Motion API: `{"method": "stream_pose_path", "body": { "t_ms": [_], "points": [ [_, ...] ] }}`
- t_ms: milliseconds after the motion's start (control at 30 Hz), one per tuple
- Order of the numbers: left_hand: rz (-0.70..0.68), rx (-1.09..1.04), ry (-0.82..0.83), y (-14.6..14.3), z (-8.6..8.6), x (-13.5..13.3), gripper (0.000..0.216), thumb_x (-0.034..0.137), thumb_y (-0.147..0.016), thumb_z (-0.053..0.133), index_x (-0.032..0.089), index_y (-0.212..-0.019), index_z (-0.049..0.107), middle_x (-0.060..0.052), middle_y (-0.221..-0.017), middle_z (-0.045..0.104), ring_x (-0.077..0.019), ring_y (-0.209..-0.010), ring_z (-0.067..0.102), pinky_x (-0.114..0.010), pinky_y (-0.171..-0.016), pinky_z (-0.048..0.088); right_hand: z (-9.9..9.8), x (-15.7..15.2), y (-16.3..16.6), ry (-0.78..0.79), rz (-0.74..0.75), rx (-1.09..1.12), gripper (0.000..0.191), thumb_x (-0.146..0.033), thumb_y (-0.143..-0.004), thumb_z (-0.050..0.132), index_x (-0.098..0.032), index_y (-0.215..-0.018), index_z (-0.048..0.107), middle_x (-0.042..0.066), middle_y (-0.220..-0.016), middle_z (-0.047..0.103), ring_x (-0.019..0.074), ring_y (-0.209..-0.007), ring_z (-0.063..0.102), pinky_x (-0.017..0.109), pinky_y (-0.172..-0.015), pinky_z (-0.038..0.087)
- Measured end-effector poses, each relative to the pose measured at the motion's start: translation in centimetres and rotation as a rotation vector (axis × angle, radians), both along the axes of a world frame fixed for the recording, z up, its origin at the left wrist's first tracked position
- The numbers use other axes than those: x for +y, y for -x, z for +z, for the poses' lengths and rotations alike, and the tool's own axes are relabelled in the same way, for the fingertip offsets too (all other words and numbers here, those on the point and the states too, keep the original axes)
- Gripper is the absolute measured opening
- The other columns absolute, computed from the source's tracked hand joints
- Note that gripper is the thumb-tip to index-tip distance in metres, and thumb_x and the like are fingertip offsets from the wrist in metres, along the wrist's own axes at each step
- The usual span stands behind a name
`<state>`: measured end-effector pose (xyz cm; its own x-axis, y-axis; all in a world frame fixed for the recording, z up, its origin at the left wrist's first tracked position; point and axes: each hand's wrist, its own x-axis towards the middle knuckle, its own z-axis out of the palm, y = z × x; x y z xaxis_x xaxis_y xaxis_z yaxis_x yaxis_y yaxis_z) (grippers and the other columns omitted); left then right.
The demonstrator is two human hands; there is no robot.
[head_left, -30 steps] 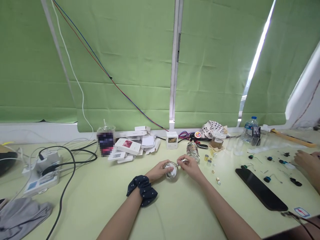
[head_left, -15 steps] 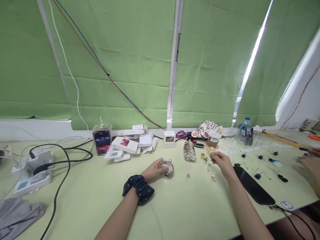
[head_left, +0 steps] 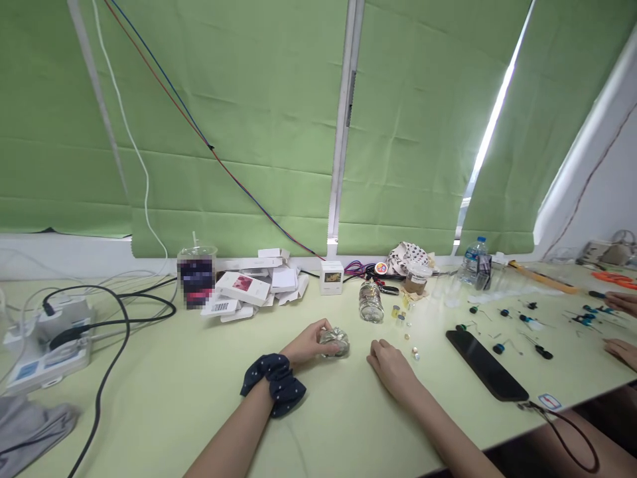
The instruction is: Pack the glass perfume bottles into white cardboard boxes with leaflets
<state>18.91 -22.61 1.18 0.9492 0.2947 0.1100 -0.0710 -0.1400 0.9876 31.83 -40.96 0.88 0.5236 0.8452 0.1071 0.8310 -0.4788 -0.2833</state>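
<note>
My left hand (head_left: pixel 314 342), with a dark dotted scrunchie (head_left: pixel 273 385) on the wrist, is closed round a small round glass bottle (head_left: pixel 338 342), tilted on the table. To its right, my right hand (head_left: pixel 393 368) rests low with curled fingers; whatever they hold, if anything, is hidden. Beyond both hands lies a ribbed glass jar (head_left: pixel 371 303). Beside that jar stand a small yellow-topped vial (head_left: pixel 395 311) and a grey-topped vial (head_left: pixel 401 320). Several small shiny pieces (head_left: pixel 415 354) lie scattered just past my right hand.
White boxes (head_left: pixel 243 289) are heaped at the back left beside a lidded cup (head_left: pixel 196 279). A power strip (head_left: pixel 44 352) with cables fills the left. On the right are a black phone (head_left: pixel 488 365), several small screwdriver-like tools (head_left: pixel 499 348), a water bottle (head_left: pixel 472 262) and another person's hand (head_left: pixel 622 302).
My right hand has come back and left from the vials, to where a small stone lay; that stone no longer shows. The bottle in my left hand has turned. The view has shifted slightly right.
</note>
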Motion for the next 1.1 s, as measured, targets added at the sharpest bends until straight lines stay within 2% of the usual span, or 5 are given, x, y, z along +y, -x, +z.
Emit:
{"method": "stream_pose_path", "body": {
  "t_ms": [167, 333, 467, 967, 1100],
  "points": [
    [0.139, -0.027, -0.194, -2.2, -0.1, -3.3, 0.032, 0.035, -0.063, 0.078, 0.018, -0.078, 0.057, -0.001, -0.078, 0.062, -0.0188, -0.077, 0.057, -0.03, -0.071, 0.041, -0.1, -3.2, -2.4, -0.144, 0.102, 0.083, 0.016, -0.008, -0.079, 0.047, -0.018, -0.071, 0.056, 0.005, -0.076, 0.064, 0.0186, -0.072, 0.063, 0.026, -0.066, 0.044],
    [0.307, -0.044, -0.334, -6.4, -0.9, -6.9, 0.024, 0.027, -0.063, 0.076, 0.019, -0.082, 0.063, -0.004, -0.088, 0.06, -0.0248, -0.089, 0.054, -0.036, -0.083, 0.039, 0.9, -5.8, -9.8, -0.359, -0.222, 0.347, 0.006, -0.014, -0.071, 0.055, -0.018, -0.067, 0.055, 0.002, -0.073, 0.063, 0.0117, -0.044, 0.056, 0.024, -0.048, 0.044],
    [0.424, -0.05, -0.36, -10.1, -1.6, -9.1, 0.021, 0.022, -0.07, 0.068, 0.018, -0.089, 0.06, -0.006, -0.095, 0.058, -0.0259, -0.095, 0.053, -0.038, -0.087, 0.038, 1.3, -5.0, -13.3, -0.337, -0.243, 0.36, 0.006, -0.012, -0.066, 0.057, -0.017, -0.063, 0.058, 0.001, -0.068, 0.064, 0.01, -0.041, 0.055, 0.023, -0.048, 0.043],
    [0.46, -0.107, -0.399, -14.2, -2.9, -10.2, 0.026, 0.01, -0.073, 0.061, 0.018, -0.097, 0.059, -0.006, -0.097, 0.055, -0.0238, -0.097, 0.053, -0.036, -0.091, 0.04, 0.1, -3.7, -14.3, -0.316, -0.156, 0.338, 0.003, -0.018, -0.063, 0.067, -0.017, -0.065, 0.068, 0.001, -0.065, 0.068, 0.0148, -0.059, 0.06, 0.023, -0.057, 0.042],
    [0.446, -0.141, -0.394, -14.0, -3.0, -10.1, 0.024, 0.01, -0.074, 0.06, 0.019, -0.096, 0.058, -0.005, -0.097, 0.055, -0.0226, -0.097, 0.053, -0.035, -0.09, 0.041, 0.0, -4.0, -15.2, -0.341, -0.217, 0.348, 0.019, -0.036, -0.079, 0.059, -0.018, -0.073, 0.063, -0.001, -0.051, 0.063, 0.0143, -0.045, 0.058, 0.023, -0.051, 0.043]
  ]
}}
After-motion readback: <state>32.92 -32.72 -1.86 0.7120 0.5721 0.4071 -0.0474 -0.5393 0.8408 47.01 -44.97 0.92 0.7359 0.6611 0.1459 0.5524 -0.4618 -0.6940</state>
